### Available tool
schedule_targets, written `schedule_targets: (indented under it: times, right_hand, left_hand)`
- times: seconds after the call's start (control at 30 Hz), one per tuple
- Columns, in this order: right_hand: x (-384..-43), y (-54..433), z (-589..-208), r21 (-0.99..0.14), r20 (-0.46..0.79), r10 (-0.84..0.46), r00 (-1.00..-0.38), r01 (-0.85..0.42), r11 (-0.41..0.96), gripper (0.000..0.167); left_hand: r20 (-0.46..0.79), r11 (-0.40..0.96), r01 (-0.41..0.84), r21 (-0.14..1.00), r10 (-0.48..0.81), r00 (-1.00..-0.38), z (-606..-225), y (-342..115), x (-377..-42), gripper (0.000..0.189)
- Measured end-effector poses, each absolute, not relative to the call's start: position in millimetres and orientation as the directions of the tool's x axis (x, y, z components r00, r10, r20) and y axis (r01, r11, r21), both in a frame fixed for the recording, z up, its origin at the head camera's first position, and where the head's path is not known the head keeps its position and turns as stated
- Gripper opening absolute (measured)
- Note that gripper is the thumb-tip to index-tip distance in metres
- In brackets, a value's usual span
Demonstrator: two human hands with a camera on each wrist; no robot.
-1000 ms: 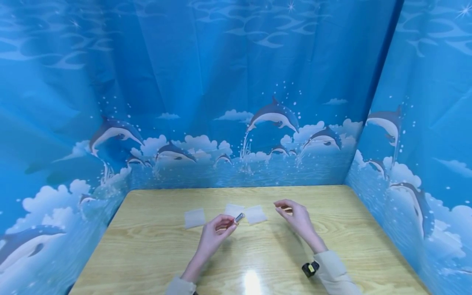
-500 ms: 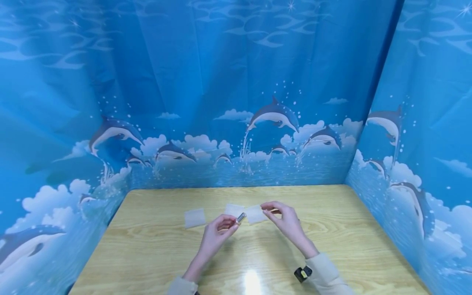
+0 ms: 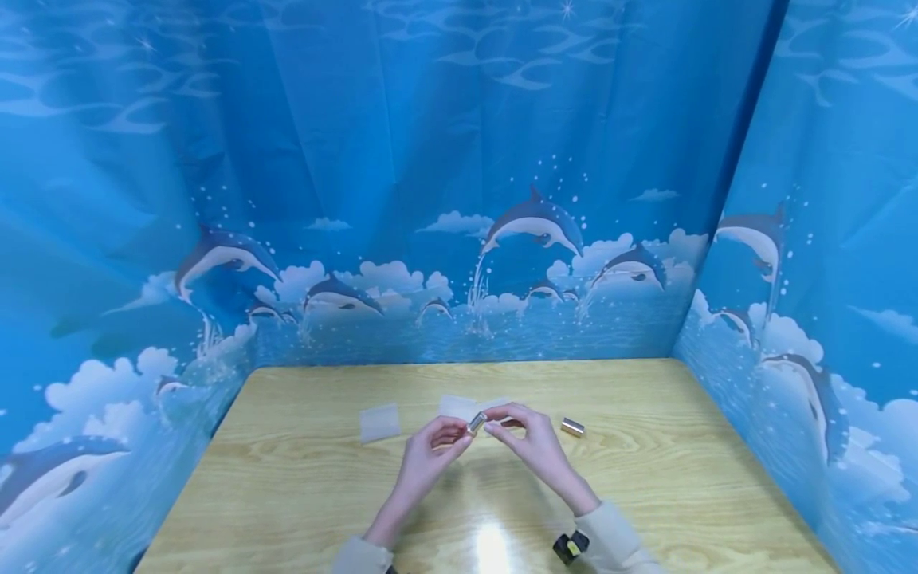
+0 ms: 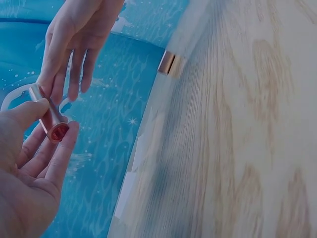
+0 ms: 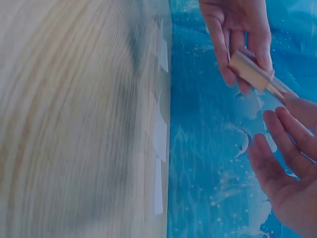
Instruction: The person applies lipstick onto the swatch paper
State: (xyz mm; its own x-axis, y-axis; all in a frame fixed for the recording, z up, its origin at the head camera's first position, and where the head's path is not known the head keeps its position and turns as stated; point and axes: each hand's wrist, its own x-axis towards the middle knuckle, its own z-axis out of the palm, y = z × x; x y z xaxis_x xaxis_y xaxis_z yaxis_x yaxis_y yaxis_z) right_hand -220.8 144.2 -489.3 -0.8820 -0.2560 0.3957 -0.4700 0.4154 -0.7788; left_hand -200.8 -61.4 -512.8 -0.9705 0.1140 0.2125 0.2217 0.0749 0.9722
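A metallic lipstick tube (image 3: 476,422) is held tilted over the table between the two hands. My left hand (image 3: 423,458) pinches the wider base with thumb and fingers; the left wrist view shows its round reddish end (image 4: 58,132). My right hand (image 3: 538,445) pinches the narrower silvery end with thumb and forefinger, and its other fingers (image 5: 285,134) are spread in the right wrist view. A shiny rose-gold cap (image 3: 573,427) lies on its side on the table, right of the right hand.
Several thin white squares of paper lie behind the hands: one at the left (image 3: 379,422), one in the middle (image 3: 457,406), another partly hidden by the right hand. The wood-grain table (image 3: 287,494) meets blue dolphin-print curtains (image 3: 402,335) at the back and sides.
My right hand has moved left to the lipstick and now pinches its narrow end. The cap, hidden behind that hand before, has come into sight. The left hand stays nearly in place.
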Motion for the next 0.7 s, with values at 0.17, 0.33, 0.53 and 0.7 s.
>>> schedule_targets:
  times: [0.17,0.33,0.53,0.7]
  right_hand:
    - [-219.2,138.3,-488.8,-0.809,0.389,-0.215,-0.895,-0.444,0.385,0.02]
    - [-217.8,135.1,-488.4,-0.834,0.372,-0.188,-0.909,-0.417,0.361,0.02]
    - [-215.4,132.1,-487.0,-0.843,0.37,-0.183,-0.911,-0.412,0.346,0.022]
    - [-214.1,129.8,-486.0,-0.852,0.363,-0.18,-0.914,-0.404,0.332,0.022]
  left_hand:
    - [0.215,0.064,0.224,0.973,0.113,-0.97,-514.3,-55.6,-199.6,0.028]
    - [0.211,0.054,0.218,0.974,0.11,-0.971,-513.2,-53.5,-198.3,0.029]
    - [0.216,0.031,0.221,0.975,0.112,-0.97,-514.0,-52.1,-197.7,0.028]
    - [0.216,0.018,0.219,0.975,0.104,-0.971,-515.8,-50.1,-197.0,0.028]
